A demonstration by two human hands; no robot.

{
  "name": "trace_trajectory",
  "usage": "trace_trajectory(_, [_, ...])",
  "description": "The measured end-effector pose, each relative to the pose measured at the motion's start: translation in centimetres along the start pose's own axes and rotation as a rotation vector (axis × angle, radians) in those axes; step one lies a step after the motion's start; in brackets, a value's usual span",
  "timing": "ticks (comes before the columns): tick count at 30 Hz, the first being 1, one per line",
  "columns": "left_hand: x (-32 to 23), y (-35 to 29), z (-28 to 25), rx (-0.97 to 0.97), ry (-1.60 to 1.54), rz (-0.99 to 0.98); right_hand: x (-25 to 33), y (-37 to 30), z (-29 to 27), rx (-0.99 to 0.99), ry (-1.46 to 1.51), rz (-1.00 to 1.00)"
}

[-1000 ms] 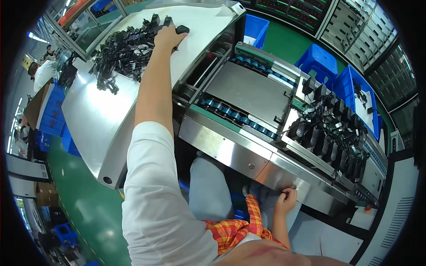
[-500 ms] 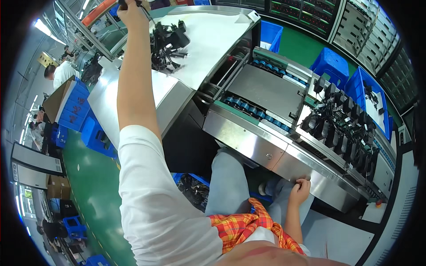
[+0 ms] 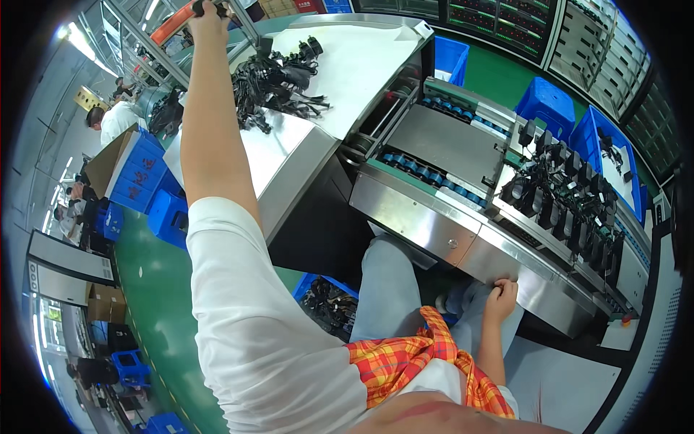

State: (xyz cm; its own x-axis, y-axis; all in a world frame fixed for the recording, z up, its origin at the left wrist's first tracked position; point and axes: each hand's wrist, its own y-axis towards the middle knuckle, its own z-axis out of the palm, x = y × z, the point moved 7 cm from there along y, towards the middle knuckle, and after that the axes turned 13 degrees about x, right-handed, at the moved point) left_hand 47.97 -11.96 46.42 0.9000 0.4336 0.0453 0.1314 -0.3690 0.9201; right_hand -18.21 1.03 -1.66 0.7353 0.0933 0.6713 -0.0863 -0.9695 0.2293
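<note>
My left hand [image 3: 208, 20] is stretched far out at the upper left, beside an orange-red bar. Its fingers are closed around something dark at the picture's edge, too little shown to name. Near that forearm, a tangled pile of black power adapters and cables [image 3: 278, 83] lies on a white-covered table [image 3: 354, 65]. My right hand [image 3: 502, 295] rests low, its curled fingers against the steel front [image 3: 481, 253] of a conveyor, with nothing visible in them. More black adapters with cables [image 3: 560, 188] stand in rows on the conveyor's right part.
A flat metal plate [image 3: 444, 141] sits between blue rollers on the conveyor. Beneath the table, a blue crate [image 3: 307, 286] holds black parts. Beyond the conveyor stand a blue stool [image 3: 546, 108] and a blue bin [image 3: 585, 134]. Other people work at the far left.
The whole view has shifted slightly, so the table and conveyor appear further right. My left arm has swung a little left, and more of the cable pile shows. My right hand stays at the steel front.
</note>
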Motion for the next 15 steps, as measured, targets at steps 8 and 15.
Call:
trace_trajectory(8, [4.7, 4.9, -3.8, 0.019, -1.214, -0.393, -0.2, 0.1, 0.6, 0.032, 0.0, 0.001])
trace_trajectory(15, [-13.3, -3.1, -13.4, 0.481, -1.735, -0.232, 3.0, 0.0, -1.9, 0.091, 0.455, -0.024])
